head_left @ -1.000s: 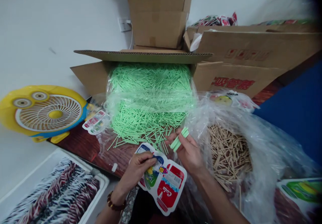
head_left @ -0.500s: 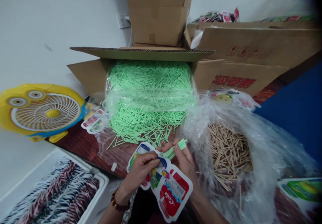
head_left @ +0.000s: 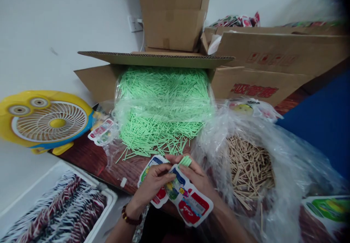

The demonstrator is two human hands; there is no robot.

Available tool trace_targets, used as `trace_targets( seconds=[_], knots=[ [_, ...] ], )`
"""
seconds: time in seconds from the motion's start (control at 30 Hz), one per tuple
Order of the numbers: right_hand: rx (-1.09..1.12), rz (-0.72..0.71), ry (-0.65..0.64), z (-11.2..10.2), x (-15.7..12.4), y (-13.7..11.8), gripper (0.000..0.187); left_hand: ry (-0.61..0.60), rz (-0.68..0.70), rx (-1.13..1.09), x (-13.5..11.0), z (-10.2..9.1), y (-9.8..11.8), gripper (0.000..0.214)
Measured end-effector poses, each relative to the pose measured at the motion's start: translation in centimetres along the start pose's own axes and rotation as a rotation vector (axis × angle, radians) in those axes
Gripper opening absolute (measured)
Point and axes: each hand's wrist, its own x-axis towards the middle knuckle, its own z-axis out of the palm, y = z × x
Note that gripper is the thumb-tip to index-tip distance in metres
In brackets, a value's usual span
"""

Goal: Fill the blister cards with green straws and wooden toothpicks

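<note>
My left hand (head_left: 154, 181) pinches the top of a printed plastic pouch (head_left: 193, 207) with a red "Cola" panel, hanging open-faced over my lap. Behind it, a second printed pouch (head_left: 154, 161) of the same sort shows at the left, partly covered by my fingers. My right hand (head_left: 201, 179) is closed round a small bundle of pale green sticks (head_left: 186, 161), held against the pouch's upper edge. Just beyond both hands, a big heap of loose green sticks (head_left: 161, 126) spills from a clear bag in an open carton.
At the right, a clear plastic bag (head_left: 290, 163) holds tan sticks (head_left: 250, 170). A yellow character fan (head_left: 51, 121) stands at the left. Below it, a white foam box (head_left: 109, 199) contains rows of packed pouches. Cardboard cartons (head_left: 175, 24) line the back.
My right hand has turned and brought the green stick bundle closer to the left hand, at the pouch top. The Cola pouch has swung slightly up and right.
</note>
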Motion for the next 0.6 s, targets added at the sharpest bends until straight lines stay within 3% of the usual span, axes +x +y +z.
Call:
trace_targets(
  seconds=[0.07, 0.17, 0.3, 0.6],
  knots=[
    [-0.098, -0.016, -0.052, -0.6, 0.3, -1.0, 0.023, 0.005, -0.014, -0.078, 0.3, -0.2, -0.2, 0.018],
    [-0.414, -0.086, -0.136, -1.4, 0.6, -3.0, 0.041, 0.05, -0.019, -0.139, 0.7, -0.5, -0.8, 0.02],
    [-0.846, -0.002, -0.315, -1.8, 0.6, -5.3, 0.05, 0.1, -0.005, -0.095, 1.1, -0.6, -1.1, 0.023],
    [-0.877, -0.108, -0.29, -2.1, 0.3, -5.5, 0.064, 0.117, 0.084, -0.129, 1.8, 0.2, 0.3, 0.015]
  ],
)
